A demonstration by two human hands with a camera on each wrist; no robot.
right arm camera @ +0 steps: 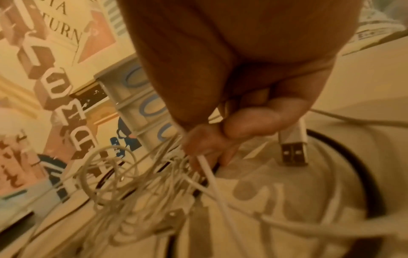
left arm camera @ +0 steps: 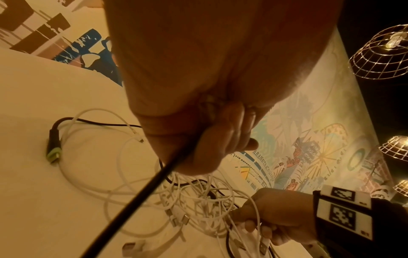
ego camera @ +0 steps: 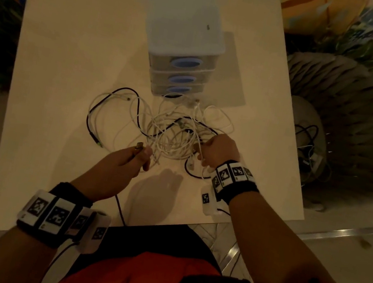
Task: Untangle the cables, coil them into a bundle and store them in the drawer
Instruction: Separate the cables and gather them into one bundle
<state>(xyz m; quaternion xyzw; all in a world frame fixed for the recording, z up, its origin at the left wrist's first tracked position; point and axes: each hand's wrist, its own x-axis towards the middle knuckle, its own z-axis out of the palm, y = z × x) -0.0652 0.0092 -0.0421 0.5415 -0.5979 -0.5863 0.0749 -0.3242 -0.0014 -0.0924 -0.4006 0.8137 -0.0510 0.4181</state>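
A tangle of white cables (ego camera: 171, 136) with black cables woven through it lies mid-table, in front of a small drawer unit (ego camera: 183, 49) with blue oval handles. My left hand (ego camera: 125, 160) grips the plug end of a black cable (left arm camera: 141, 195), and that cable trails back toward my body. My right hand (ego camera: 218, 151) is curled round white cables (right arm camera: 207, 171) at the tangle's right edge, with a white USB plug (right arm camera: 293, 144) sticking out below the fingers. Another black cable ends in a green-tipped plug (left arm camera: 54, 153) on the table to the left.
The cream table (ego camera: 72, 48) has bare surface left of the cables and beside the drawers. The unit's three drawers appear closed. A pleated grey object (ego camera: 346, 123) stands off the table's right edge. Wire-cage lamps (left arm camera: 384, 52) hang beyond.
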